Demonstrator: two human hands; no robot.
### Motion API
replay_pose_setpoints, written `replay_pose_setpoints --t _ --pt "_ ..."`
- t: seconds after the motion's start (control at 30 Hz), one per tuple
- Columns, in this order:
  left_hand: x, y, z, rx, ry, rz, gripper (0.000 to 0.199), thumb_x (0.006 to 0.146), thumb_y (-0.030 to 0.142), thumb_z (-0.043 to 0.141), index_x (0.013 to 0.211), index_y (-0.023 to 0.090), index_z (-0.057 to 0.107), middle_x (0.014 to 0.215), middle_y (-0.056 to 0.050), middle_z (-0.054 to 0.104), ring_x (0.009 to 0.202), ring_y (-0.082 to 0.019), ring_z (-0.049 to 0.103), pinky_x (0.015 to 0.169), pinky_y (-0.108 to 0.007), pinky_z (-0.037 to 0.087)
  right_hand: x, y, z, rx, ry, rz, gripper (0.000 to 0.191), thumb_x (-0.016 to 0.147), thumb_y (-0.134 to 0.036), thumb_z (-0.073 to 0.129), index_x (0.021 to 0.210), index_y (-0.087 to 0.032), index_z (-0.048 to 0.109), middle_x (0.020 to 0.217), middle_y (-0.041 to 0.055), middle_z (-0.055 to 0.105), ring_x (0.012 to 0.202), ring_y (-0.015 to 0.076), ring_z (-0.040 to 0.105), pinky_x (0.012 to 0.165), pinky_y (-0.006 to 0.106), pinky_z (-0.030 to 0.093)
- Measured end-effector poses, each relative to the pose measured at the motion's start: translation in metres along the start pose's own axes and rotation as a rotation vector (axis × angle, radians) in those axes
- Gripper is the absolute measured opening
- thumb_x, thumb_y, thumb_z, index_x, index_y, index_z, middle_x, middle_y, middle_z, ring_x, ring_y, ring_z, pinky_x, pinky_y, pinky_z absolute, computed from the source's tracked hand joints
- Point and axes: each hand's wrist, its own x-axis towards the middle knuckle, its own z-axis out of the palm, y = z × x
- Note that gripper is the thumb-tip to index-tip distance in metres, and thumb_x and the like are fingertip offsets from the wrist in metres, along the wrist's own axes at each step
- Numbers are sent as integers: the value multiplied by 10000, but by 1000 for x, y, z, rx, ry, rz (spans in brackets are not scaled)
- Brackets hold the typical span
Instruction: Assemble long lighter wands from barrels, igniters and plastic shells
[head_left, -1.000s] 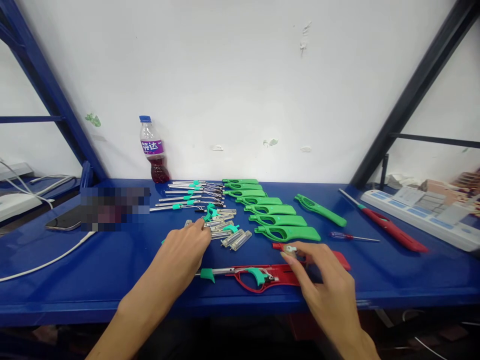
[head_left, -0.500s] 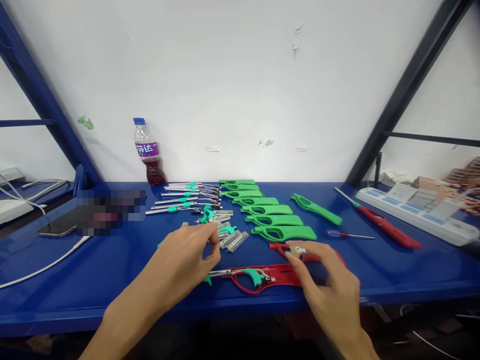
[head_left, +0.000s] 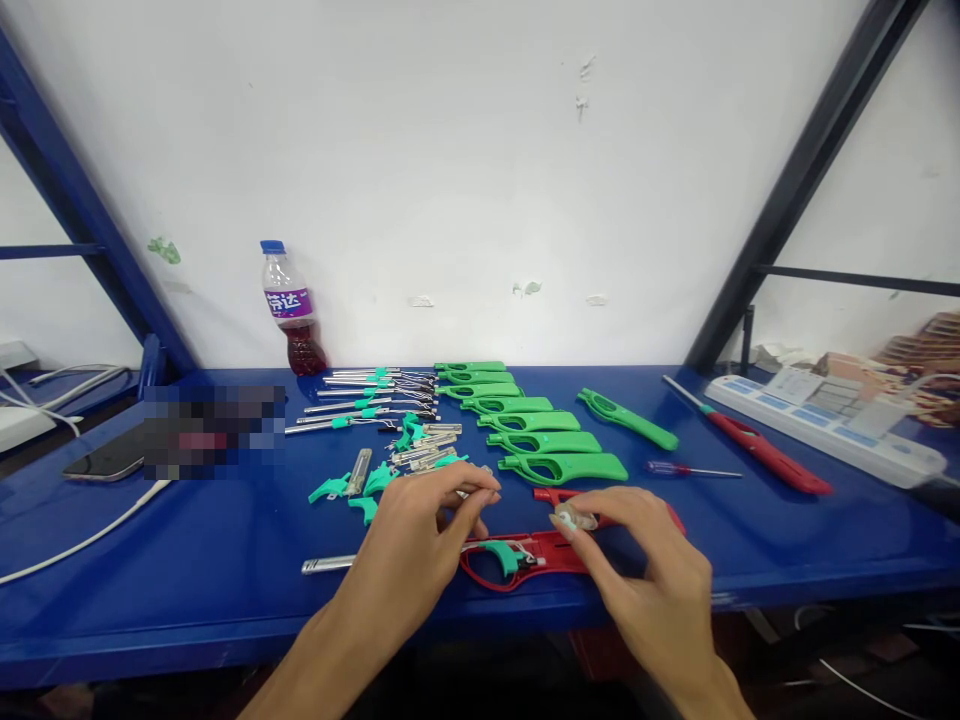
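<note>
My right hand (head_left: 651,555) pinches a small clear lighter fuel tank (head_left: 583,517) with a pale tip, between thumb and forefinger. Below it lies a red lighter shell half (head_left: 559,552), with a green trigger (head_left: 501,556) and thin wires inside; a metal tube (head_left: 324,565) sticks out to its left. Another red shell half (head_left: 551,494) lies behind, partly covered by my right hand. Over the left part of the open shell is my left hand (head_left: 420,530), its thumb and fingertips pressed together. Whatever they hold, if anything, I cannot make out.
Several green lighter shells (head_left: 562,468) lie in a row at the back. Metal tubes with wires (head_left: 345,404), loose green triggers (head_left: 328,488) and clear tanks (head_left: 360,470) lie left. A screwdriver (head_left: 686,469), a whole red lighter (head_left: 772,455), a power strip (head_left: 817,420) and a bottle (head_left: 292,310) surround them.
My left hand has moved right, uncovering loose triggers and the metal tube's end. My right hand has turned the tank so its tip points toward the left. The view has shifted slightly.
</note>
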Motion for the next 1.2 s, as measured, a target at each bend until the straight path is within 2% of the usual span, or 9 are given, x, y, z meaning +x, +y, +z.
replay_pose_setpoints --t 0.13,0.37,0.73,0.97,1.1,1.2 --pt "-3 5 8 -96 3 -92 170 1034 315 559 980 226 694 865 4 792 635 -154 779 536 -208 541 0 2 -2 21 -22 -94 185 972 -100 748 1089 -231 692 961 -1 757 902 172 670 845 351 501" --pt "-8 11 19 -135 5 -102 180 1000 331 610 919 247 746 921 -12 725 727 -130 675 616 -222 516 0 2 0 4 -80 -198 156 952 -107 783 1063 -182 702 921 35 731 881 183 655 805 362 490" --pt "-10 11 26 -194 -43 -140 171 994 331 621 943 228 747 848 5 686 674 -117 614 589 -226 469 -1 1 0 9 -91 -189 150 954 -104 771 1053 -191 700 923 37 729 863 190 654 779 364 503" --pt "-8 15 24 -250 -81 -155 122 1001 308 621 956 232 705 642 56 581 571 -108 574 543 -221 426 -2 1 -1 11 -106 -170 144 960 -103 764 1059 -187 703 933 39 720 866 183 642 775 350 502" --pt "-11 15 23 -230 -108 -91 108 1023 277 591 971 242 679 595 71 550 528 -109 557 528 -231 410 -3 2 -1 18 -146 -158 138 974 -96 738 1061 -198 705 960 37 707 886 183 627 797 351 494" --pt "-14 13 24 -135 -131 14 143 1049 235 528 974 247 648 628 70 568 518 -105 541 604 -261 460 -3 2 -1 12 -201 -166 141 995 -85 700 1084 -195 697 984 40 706 893 185 599 806 360 466"
